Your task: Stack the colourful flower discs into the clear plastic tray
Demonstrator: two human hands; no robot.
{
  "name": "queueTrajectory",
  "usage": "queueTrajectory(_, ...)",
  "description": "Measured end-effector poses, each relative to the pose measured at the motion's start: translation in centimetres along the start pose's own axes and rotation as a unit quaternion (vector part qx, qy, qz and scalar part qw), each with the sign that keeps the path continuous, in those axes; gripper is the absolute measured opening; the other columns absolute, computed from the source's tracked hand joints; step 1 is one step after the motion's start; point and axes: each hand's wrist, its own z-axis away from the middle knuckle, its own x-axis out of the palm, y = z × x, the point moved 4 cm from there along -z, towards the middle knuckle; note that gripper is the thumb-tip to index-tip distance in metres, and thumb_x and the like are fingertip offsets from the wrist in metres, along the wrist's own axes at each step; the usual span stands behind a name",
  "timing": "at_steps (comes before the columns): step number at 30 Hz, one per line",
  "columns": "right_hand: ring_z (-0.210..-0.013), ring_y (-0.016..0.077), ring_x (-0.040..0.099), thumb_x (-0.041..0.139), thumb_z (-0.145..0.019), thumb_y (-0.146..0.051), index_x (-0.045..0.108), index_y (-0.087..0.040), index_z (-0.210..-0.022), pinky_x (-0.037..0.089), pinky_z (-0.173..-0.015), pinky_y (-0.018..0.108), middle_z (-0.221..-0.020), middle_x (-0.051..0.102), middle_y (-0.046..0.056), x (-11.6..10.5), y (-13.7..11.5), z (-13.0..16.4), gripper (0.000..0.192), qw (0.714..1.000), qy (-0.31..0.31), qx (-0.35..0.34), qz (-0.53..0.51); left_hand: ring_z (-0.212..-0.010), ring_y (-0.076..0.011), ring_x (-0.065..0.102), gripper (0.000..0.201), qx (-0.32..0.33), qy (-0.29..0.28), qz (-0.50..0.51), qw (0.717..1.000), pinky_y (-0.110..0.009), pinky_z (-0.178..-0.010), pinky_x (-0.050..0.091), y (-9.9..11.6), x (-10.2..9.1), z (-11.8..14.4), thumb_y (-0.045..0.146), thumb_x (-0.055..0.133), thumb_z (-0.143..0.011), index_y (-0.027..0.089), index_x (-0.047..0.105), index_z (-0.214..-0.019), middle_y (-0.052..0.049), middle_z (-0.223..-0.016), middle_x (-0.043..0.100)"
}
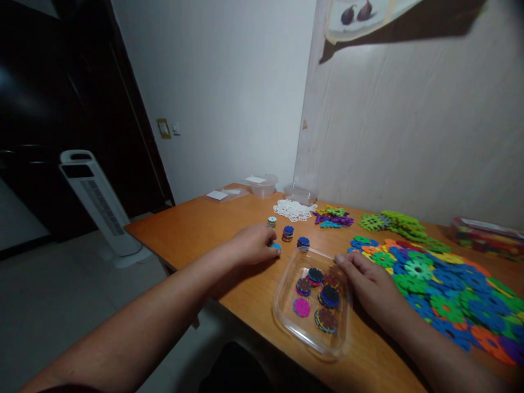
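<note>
the left hand (254,244) is curled, fingertips pinching a small blue disc (276,246) on the table (196,229) near its front edge. the right hand (368,281) lies flat, fingers together, against the clear tray's (286,319) right rim, beside the colourful pile (442,284).

Domestic room, likely a home. Evidence: wooden table (204,229) against a plain wall, white tower fan (100,202) on a tiled floor, dark door (49,109), wall switch (176,129), toy plastic discs (442,284) spread out.
</note>
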Motion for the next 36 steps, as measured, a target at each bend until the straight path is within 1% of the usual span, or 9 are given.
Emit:
queueTrajectory(4, -0.068, 0.0202, 0.054, 0.051, -0.091, -0.061, 0.06, -0.023, -0.074, 0.042, -0.061, 0.03, -0.069, 0.058, 0.0, 0.0, -0.1, 0.0, 0.043, 1.0, 0.003, -0.005, -0.006, -0.075, -0.0175, 0.054, 0.024, -0.01, 0.002, -0.01, 1.0, -0.029, -0.064, 0.036, 0.2, 0.4, -0.5, 0.041, 0.064, -0.08, 0.019, 0.069, -0.088, -0.008, -0.089, 0.067)
queueTrajectory(9, -0.069, 0.0209, 0.054, 0.052, -0.09, -0.062, 0.061, -0.023, -0.076, 0.043, -0.063, 0.031, -0.07, 0.06, 0.0, 0.0, 0.0, -0.1, 0.042, 1.0, -0.001, 0.0, -0.011, -0.072, -0.0171, 0.054, 0.018, -0.018, 0.0, -0.006, 1.0, -0.029, -0.063, 0.036, 0.0, 1.0, -0.8, 0.035, 0.063, -0.08, 0.018, 0.068, -0.084, -0.008, -0.083, 0.067)
queueTrajectory(12, -0.068, 0.0209, 0.054, 0.053, -0.089, -0.062, 0.061, -0.023, -0.076, 0.042, -0.063, 0.032, -0.069, 0.06, 0.0, 0.0, 0.0, -0.1, 0.043, 1.0, 0.001, 0.007, -0.011, -0.073, -0.0179, 0.054, 0.019, -0.014, 0.005, 0.005, 1.0, -0.03, -0.064, 0.037, -0.1, 1.0, -0.8, 0.036, 0.063, -0.08, 0.019, 0.068, -0.086, -0.008, -0.086, 0.067)
queueTrajectory(19, -0.069, 0.0208, 0.053, 0.052, -0.088, -0.064, 0.06, -0.022, -0.075, 0.042, -0.064, 0.032, -0.069, 0.057, 0.0, 0.0, -0.5, 0.0, 0.045, 1.0, -0.004, 0.011, -0.009, -0.074, -0.0171, 0.052, 0.02, -0.021, 0.003, 0.017, 1.0, -0.03, -0.063, 0.034, -0.1, 0.3, -0.5, 0.037, 0.065, -0.079, 0.019, 0.062, -0.084, -0.006, -0.086, 0.064)
queueTrajectory(26, -0.07, 0.0202, 0.053, 0.052, -0.089, -0.063, 0.06, -0.022, -0.075, 0.041, -0.064, 0.031, -0.07, 0.057, 0.0, 0.0, -0.4, 0.1, 0.044, 1.0, -0.005, 0.008, -0.01, -0.076, -0.0157, 0.049, 0.015, -0.02, 0.031, 0.044, 0.998, -0.03, -0.063, 0.034, -0.2, -0.5, 0.1, 0.029, 0.064, -0.077, 0.018, 0.061, -0.086, -0.006, -0.088, 0.062)
queueTrajectory(29, -0.069, 0.0198, 0.053, 0.052, -0.09, -0.062, 0.06, -0.022, -0.076, 0.041, -0.063, 0.031, -0.069, 0.057, -0.001, 0.0, -0.2, 0.1, 0.043, 1.0, -0.003, 0.011, -0.006, -0.079, -0.0157, 0.05, 0.016, 0.032, 0.044, 0.058, 0.997, -0.029, -0.067, 0.038, 0.9, -1.6, 0.7, 0.026, 0.063, -0.078, 0.017, 0.062, -0.091, -0.006, -0.091, 0.061)
queueTrajectory(32, -0.071, 0.02, 0.054, 0.052, -0.091, -0.062, 0.061, -0.022, -0.079, 0.041, -0.064, 0.031, -0.071, 0.059, 0.0, 0.1, -0.1, 0.0, 0.043, 1.0, -0.005, 0.017, -0.011, -0.082, -0.016, 0.051, 0.016, 0.11, 0.046, 0.076, 0.99, -0.028, -0.072, 0.041, 3.1, -2.8, 1.9, 0.024, 0.061, -0.08, 0.016, 0.063, -0.094, -0.005, -0.092, 0.06)
queueTrajectory(34, -0.071, 0.0197, 0.054, 0.052, -0.091, -0.062, 0.061, -0.022, -0.08, 0.041, -0.064, 0.03, -0.072, 0.059, -0.001, 0.1, 0.0, 0.0, 0.042, 1.0, -0.006, 0.017, -0.017, -0.085, -0.0162, 0.052, 0.017, 0.158, 0.031, 0.084, 0.983, -0.028, -0.073, 0.042, 5.0, -3.4, 3.0, 0.025, 0.06, -0.083, 0.017, 0.063, -0.098, -0.006, -0.095, 0.06)
queueTrajectory(36, -0.071, 0.0194, 0.053, 0.053, -0.091, -0.061, 0.061, -0.021, -0.08, 0.041, -0.064, 0.03, -0.072, 0.058, -0.001, 0.0, 0.0, 0.0, 0.042, 1.0, -0.004, 0.014, -0.02, -0.085, -0.0164, 0.052, 0.019, 0.19, 0.001, 0.077, 0.979, -0.029, -0.074, 0.042, 6.9, -3.6, 4.1, 0.027, 0.061, -0.085, 0.017, 0.063, -0.101, -0.007, -0.1, 0.061)
